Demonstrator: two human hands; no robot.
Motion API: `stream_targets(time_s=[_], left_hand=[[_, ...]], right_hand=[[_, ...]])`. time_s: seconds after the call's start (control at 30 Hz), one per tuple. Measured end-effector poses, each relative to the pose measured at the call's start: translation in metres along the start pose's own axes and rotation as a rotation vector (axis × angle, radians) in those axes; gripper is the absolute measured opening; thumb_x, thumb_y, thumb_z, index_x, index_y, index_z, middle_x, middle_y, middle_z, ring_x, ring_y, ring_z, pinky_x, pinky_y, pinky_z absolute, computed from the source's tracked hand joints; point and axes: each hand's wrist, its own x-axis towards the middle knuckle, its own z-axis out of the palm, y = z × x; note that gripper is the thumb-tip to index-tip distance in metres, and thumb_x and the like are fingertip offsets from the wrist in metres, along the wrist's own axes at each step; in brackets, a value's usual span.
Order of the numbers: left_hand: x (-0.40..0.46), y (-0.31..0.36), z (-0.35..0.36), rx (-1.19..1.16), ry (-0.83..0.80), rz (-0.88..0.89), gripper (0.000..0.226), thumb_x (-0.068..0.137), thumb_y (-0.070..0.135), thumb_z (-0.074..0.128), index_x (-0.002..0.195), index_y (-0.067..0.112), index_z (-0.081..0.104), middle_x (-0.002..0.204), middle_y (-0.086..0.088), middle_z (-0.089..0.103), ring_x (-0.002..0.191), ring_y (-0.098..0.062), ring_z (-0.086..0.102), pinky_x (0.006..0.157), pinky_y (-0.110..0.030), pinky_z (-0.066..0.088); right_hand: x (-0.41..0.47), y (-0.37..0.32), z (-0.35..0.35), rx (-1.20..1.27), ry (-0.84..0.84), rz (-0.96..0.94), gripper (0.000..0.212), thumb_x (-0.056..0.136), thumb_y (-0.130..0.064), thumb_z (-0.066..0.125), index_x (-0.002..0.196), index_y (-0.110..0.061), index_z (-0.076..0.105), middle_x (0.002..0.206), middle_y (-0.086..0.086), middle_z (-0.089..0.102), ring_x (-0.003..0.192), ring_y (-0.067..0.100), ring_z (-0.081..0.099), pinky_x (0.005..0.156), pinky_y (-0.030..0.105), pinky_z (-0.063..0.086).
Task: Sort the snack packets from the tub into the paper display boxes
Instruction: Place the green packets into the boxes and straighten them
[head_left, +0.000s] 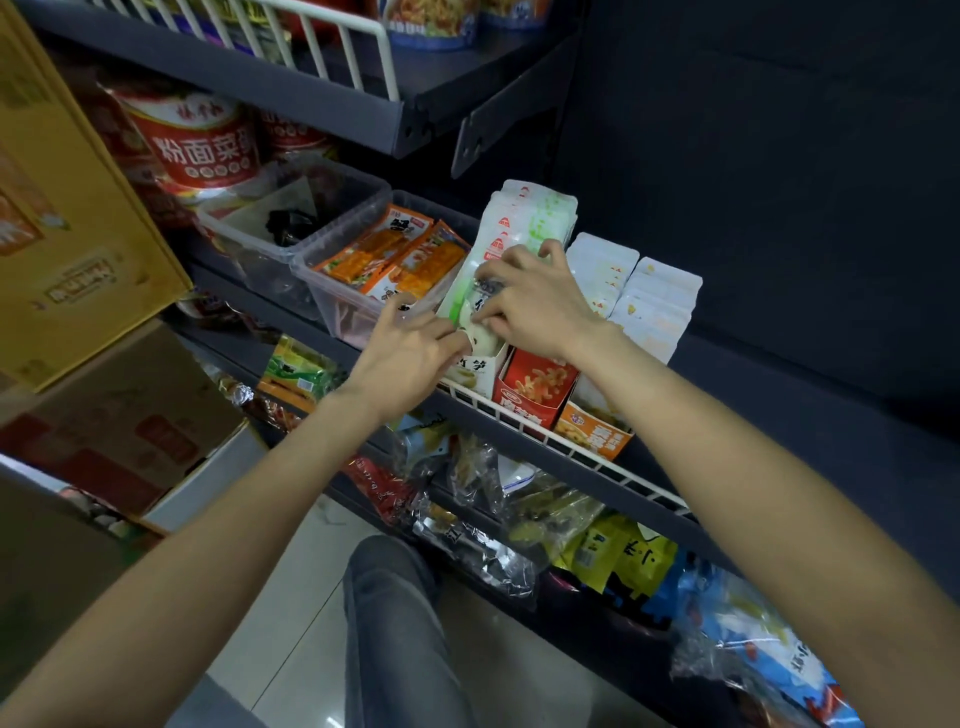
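Two tubs sit side by side on the shelf (524, 415) at its left end: the far-left tub (270, 249) holds only dark scraps, and the tub (358, 306) beside it still carries orange packets (400, 260), so I judge the sorting is only partly done. My left hand (410, 348) reaches over that tub's right wall, wrist low, its fingers (457, 332) curled onto the bottom of a green packet (467, 306) at the shelf's front rail. I judge it steadies the foot of the packet while it goes upright into the white box (475, 371), where a stack (524, 223) of the same kind already stands behind. My right hand (535, 306) comes in from above, palm down, knuckles raised, fingers pinching the packet's face and top edge, thumb hidden beneath. Right of that stand a red box (535, 389) and an orange box (592, 436), each with white packets (654, 296) filed on end toward the shelf's right end, which keeps each flavour in its own box.
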Motion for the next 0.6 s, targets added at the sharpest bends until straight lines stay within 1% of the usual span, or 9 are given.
stream_targets(time_s=[0.03,0.13,0.23,0.3,0.4,0.43,0.5,0.53,0.6], left_hand=[[-0.002,0.000,0.002,-0.006,0.005,-0.001,0.020,0.090,0.024,0.047,0.086,0.020,0.066,0.078,0.003,0.065,0.076,-0.023,0.060,0.090,-0.043,0.031],[0.001,0.001,0.002,-0.032,0.006,-0.020,0.003,0.085,0.017,0.065,0.086,0.020,0.067,0.078,0.002,0.066,0.077,-0.024,0.061,0.092,-0.046,0.031],[0.004,0.002,-0.001,-0.092,0.021,-0.056,0.006,0.083,0.015,0.067,0.086,0.019,0.069,0.080,0.002,0.067,0.079,-0.025,0.063,0.097,-0.050,0.035],[0.006,0.006,-0.003,-0.147,0.034,-0.083,0.009,0.085,0.016,0.063,0.091,0.020,0.069,0.084,0.002,0.068,0.084,-0.025,0.064,0.099,-0.050,0.034],[0.011,0.008,-0.006,-0.189,0.059,-0.140,0.022,0.090,0.023,0.050,0.102,0.021,0.068,0.097,0.001,0.068,0.095,-0.023,0.062,0.102,-0.046,0.032],[0.015,0.007,-0.006,-0.199,0.071,-0.162,0.026,0.090,0.025,0.047,0.105,0.020,0.067,0.101,0.000,0.067,0.097,-0.024,0.061,0.102,-0.044,0.032],[0.024,0.007,-0.006,-0.241,0.098,-0.220,0.029,0.090,0.026,0.049,0.114,0.016,0.062,0.111,-0.005,0.064,0.101,-0.027,0.060,0.101,-0.044,0.035],[0.031,0.008,-0.006,-0.263,0.097,-0.252,0.033,0.091,0.028,0.052,0.120,0.014,0.059,0.118,-0.007,0.060,0.105,-0.028,0.058,0.100,-0.044,0.036],[0.045,0.011,-0.007,-0.300,0.060,-0.323,0.048,0.091,0.037,0.055,0.133,0.013,0.048,0.134,-0.010,0.049,0.118,-0.030,0.050,0.101,-0.042,0.035]], right_hand=[[0.000,-0.001,0.001,0.020,-0.016,0.028,0.029,0.095,-0.040,0.044,0.115,-0.044,0.064,0.142,-0.012,0.042,0.128,0.019,0.031,0.096,0.040,0.011],[-0.003,-0.004,0.005,0.026,-0.078,0.038,0.031,0.096,-0.043,0.040,0.120,-0.046,0.060,0.149,-0.010,0.036,0.132,0.018,0.028,0.098,0.042,0.010],[-0.006,0.002,-0.002,0.038,-0.097,-0.007,0.034,0.098,-0.047,0.035,0.119,-0.047,0.061,0.149,-0.009,0.037,0.133,0.016,0.029,0.105,0.048,0.007],[-0.008,0.010,-0.008,0.089,-0.040,-0.012,0.034,0.099,-0.045,0.034,0.122,-0.043,0.060,0.146,-0.009,0.041,0.134,0.014,0.032,0.106,0.047,0.006],[-0.013,0.019,-0.008,0.153,0.052,-0.018,0.033,0.099,-0.038,0.040,0.126,-0.036,0.059,0.141,-0.010,0.048,0.133,0.010,0.034,0.105,0.043,0.006],[-0.014,0.021,-0.007,0.173,0.091,-0.023,0.031,0.098,-0.036,0.043,0.123,-0.034,0.061,0.138,-0.011,0.051,0.132,0.010,0.036,0.105,0.043,0.007],[-0.014,0.026,-0.004,0.204,0.205,-0.015,0.026,0.095,-0.032,0.051,0.114,-0.030,0.068,0.130,-0.011,0.058,0.127,0.014,0.042,0.103,0.041,0.010],[-0.013,0.030,-0.004,0.217,0.300,0.024,0.023,0.092,-0.030,0.054,0.108,-0.028,0.071,0.124,-0.010,0.062,0.123,0.017,0.046,0.101,0.038,0.012],[-0.007,0.040,-0.009,0.273,0.473,0.200,0.022,0.089,-0.026,0.056,0.104,-0.025,0.072,0.118,-0.009,0.065,0.116,0.018,0.051,0.093,0.031,0.015]])
